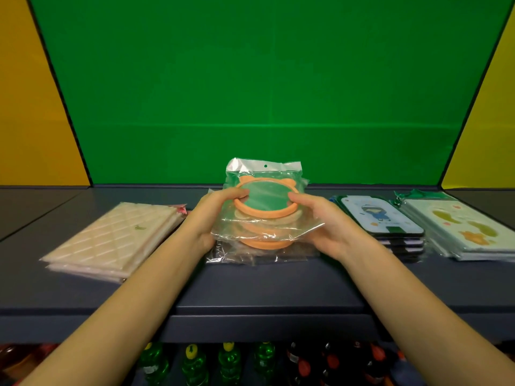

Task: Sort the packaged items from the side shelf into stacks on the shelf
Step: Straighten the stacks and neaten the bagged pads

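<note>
Head view: on the dark shelf (264,285) we see, at the far left, a stack of cream quilted packets (111,240), and next to it our left hand (214,215) gripping the left edge of a bagged orange-rimmed mirror (264,201). Our right hand (320,224) grips its right edge, holding it tilted just above a pile of matching bags (259,246). Further right lie a stack of dark-edged cartoon cards (384,218) and a stack of pale packets (462,229).
</note>
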The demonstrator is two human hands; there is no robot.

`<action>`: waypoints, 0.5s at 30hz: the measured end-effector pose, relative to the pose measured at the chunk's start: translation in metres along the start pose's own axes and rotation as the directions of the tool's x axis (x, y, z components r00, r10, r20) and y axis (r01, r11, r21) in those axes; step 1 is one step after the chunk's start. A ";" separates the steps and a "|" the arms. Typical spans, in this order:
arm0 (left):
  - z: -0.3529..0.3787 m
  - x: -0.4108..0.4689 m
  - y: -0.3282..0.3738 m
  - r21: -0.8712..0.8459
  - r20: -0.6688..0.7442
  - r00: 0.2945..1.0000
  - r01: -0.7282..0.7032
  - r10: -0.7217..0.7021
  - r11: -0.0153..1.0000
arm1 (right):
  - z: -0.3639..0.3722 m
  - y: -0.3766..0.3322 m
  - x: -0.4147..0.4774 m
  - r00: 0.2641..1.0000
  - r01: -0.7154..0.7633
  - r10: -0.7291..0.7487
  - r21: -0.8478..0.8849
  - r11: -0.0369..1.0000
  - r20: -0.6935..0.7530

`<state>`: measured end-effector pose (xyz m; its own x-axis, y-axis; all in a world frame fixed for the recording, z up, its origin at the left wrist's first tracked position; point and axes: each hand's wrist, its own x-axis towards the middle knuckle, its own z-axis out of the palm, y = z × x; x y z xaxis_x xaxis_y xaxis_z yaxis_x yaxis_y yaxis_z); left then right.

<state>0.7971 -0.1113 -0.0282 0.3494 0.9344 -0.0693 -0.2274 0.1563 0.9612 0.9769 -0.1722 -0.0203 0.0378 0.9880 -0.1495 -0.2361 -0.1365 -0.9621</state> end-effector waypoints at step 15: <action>0.024 0.012 0.003 -0.053 0.209 0.972 0.122 -0.108 0.991 | -0.023 -0.011 0.004 0.996 0.056 -0.064 -0.115 0.992 -0.067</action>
<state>0.8227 -0.1072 -0.0195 0.5540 0.8245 -0.1154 -0.2313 0.2856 0.9300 1.0019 -0.1683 -0.0151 0.1184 0.9877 -0.1024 -0.1201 -0.0881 -0.9888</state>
